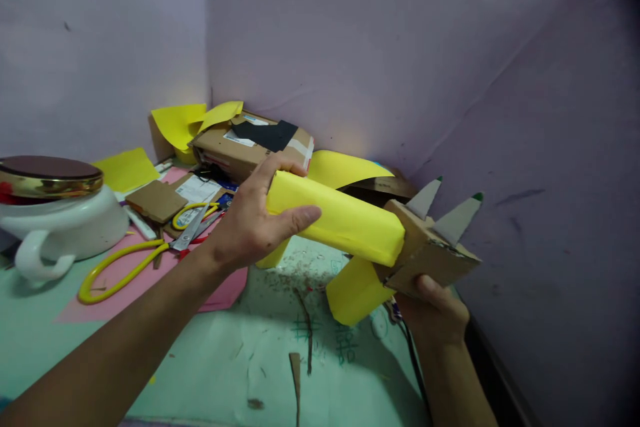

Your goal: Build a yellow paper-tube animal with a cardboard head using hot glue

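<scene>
Both of my hands hold up one cardboard model covered in yellow paper [345, 217], tilted above the table. My left hand [265, 213] wraps round its left end, thumb on the near face. At the other end, my right hand [435, 310] grips the bare cardboard part [435, 260] from below, thumb on its side. Two pale pointed pieces with green tips [457, 219] stick up from that part. Short yellow leg-like pieces [357, 290] hang beneath the body. The right hand's fingers are mostly hidden behind the cardboard.
Yellow-handled scissors [125, 267] lie on pink paper at the left, beside a white mug [65, 233] with a gold-rimmed lid on top. A cardboard box [230, 147] and yellow sheets [175, 123] stand against the wall. Cardboard scraps [295, 373] lie on the pale green table [210, 373].
</scene>
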